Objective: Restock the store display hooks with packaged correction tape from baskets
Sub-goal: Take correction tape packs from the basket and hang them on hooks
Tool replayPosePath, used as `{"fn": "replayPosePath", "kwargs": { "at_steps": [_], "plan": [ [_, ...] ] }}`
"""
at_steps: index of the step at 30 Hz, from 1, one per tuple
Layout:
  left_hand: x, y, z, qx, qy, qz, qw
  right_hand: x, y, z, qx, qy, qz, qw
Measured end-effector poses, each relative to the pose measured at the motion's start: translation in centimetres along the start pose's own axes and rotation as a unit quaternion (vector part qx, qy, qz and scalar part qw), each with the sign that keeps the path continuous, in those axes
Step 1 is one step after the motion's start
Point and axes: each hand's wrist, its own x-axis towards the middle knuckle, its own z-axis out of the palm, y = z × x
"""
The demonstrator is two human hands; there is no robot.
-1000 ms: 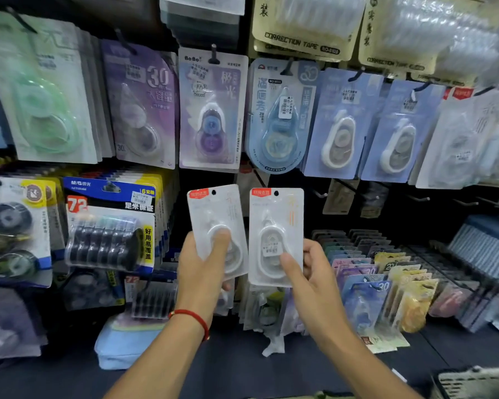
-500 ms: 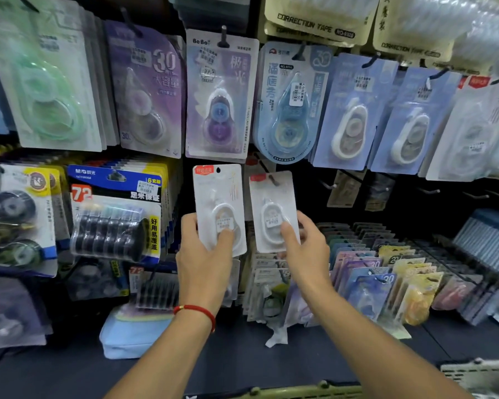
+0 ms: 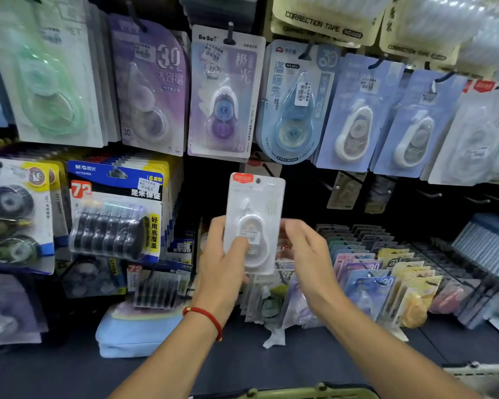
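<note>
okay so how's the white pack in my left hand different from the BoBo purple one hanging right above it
The white pack is gripped in the left hand, off any hook; the BoBo pack hangs on a black hook. The white pack has a pale card with a red corner tag and a white dispenser; the BoBo pack has a purple card and a blue-and-purple dispenser. The BoBo pack looks wider. Both are blister-carded correction tapes with a hang hole and a price sticker.

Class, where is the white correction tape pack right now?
Centre of the head view: the left hand holds the white pack upright, below the BoBo pack.

dark shelf, light blue pouch lying on it
</note>
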Motion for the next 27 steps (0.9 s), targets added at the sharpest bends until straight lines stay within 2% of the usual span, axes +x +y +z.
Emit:
{"fn": "replayPosePath", "kwargs": {
  "at_steps": [2, 6, 13, 18, 23, 27],
  "plan": [
    [-0.5, 0.1, 0.7, 0.003, -0.042, -0.001, 0.999, -2.5, -0.8, -1.1, -0.005, -0.046, -0.011, 0.999],
    [-1.4, 0.3, 2.2, -0.005, -0.087, 0.003, 0.996, -3.2, -0.9, -2.1, -0.027, -0.025, -0.017, 0.999],
    [-1.5, 0.6, 2.7, -0.045, -0.085, 0.012, 0.995, -2.7, -1.7, -1.8, -0.045, 0.031, -0.036, 0.998],
    [-0.9, 0.4, 2.4, -0.060, -0.071, 0.013, 0.996, -2.8, -1.7, -1.5, -0.019, 0.057, -0.034, 0.998],
    [-0.1, -1.5, 1.5, 0.006, -0.074, 0.001, 0.997, -3.1, -0.3, -1.0, -0.082, 0.084, -0.059, 0.991],
    [0.6, -3.1, 0.1, 0.095, -0.095, -0.044, 0.990, 1.7, 1.5, 0.3, -0.158, 0.079, -0.060, 0.982]
  ]
}}
